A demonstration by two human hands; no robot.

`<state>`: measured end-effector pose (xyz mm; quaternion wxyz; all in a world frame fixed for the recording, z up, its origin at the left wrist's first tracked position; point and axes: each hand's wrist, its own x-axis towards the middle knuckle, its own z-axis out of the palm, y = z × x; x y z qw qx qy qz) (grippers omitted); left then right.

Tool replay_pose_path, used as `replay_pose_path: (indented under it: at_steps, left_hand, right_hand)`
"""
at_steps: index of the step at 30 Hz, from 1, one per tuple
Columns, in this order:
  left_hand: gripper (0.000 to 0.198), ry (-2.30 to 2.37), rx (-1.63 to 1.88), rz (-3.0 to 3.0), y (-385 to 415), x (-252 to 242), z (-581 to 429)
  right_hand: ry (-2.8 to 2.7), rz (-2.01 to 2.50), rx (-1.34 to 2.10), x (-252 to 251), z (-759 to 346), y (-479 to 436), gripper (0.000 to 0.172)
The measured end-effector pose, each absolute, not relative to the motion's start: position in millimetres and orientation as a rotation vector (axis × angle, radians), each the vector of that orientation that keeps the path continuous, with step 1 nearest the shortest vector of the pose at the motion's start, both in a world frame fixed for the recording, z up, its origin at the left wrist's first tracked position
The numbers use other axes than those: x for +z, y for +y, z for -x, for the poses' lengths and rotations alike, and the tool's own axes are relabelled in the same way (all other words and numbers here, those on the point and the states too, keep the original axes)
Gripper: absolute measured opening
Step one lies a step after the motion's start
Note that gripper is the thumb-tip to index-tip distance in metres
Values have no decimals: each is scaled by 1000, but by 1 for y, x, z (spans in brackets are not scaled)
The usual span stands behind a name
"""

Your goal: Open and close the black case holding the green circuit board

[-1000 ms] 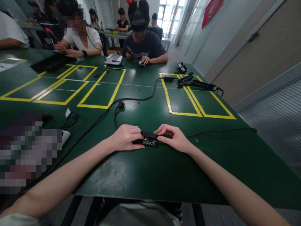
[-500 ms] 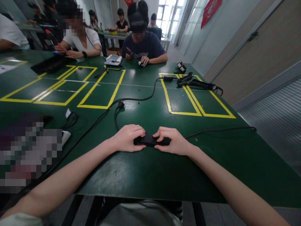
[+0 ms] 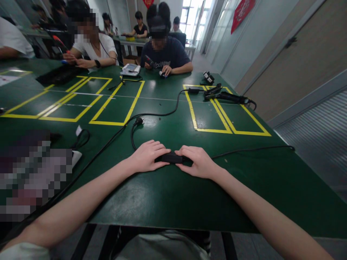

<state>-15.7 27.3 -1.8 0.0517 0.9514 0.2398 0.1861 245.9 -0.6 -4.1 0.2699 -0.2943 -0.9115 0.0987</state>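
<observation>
A small black box-shaped device (image 3: 171, 157) lies on the green table (image 3: 173, 195) near its front edge. My left hand (image 3: 148, 155) grips its left end, fingers curled over the top. My right hand (image 3: 195, 161) holds the right end the same way. Both hands press the device down against the table. Black cables (image 3: 252, 148) run out from under my hands to the right and to the left.
Yellow tape rectangles (image 3: 214, 115) mark the tabletop. A black cable with a plug (image 3: 138, 121) loops just beyond my hands. More black devices (image 3: 225, 94) lie at the far right. Two people (image 3: 165, 54) sit working across the table. A white object (image 3: 74, 157) lies left.
The device's open side, with a circuit board showing, was closed under a black cover. My hands slid closer together over it and now press it flat.
</observation>
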Motion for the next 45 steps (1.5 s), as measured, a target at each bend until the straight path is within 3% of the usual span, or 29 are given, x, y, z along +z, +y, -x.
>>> replay_pose_path:
  at_steps: [9, 21, 26, 33, 36, 40, 45]
  left_hand:
    - [38, 758, 595, -2902, 28, -2, 15]
    - [37, 704, 705, -2809, 25, -8, 14]
    - [67, 858, 631, -2691, 21, -3, 11]
    - [36, 1057, 525, -2291, 18, 6, 5]
    - [34, 1016, 645, -2298, 19, 4, 7]
    - [37, 955, 765, -2582, 20, 2, 8]
    - [36, 899, 761, -2735, 20, 0, 8]
  right_hand:
    - [-2354, 724, 176, -8, -241, -1, 26]
    - [-2312, 734, 126, -10, -238, 1, 21]
    - [-2370, 550, -104, -5, -237, 0, 15]
    - [-2377, 511, -376, -3, -238, 0, 17]
    - [-2426, 596, -325, -3, -244, 3, 17]
    - [-2475, 768, 1, -3, -252, 6, 45]
    - [-2425, 778, 168, -2, -252, 6, 21]
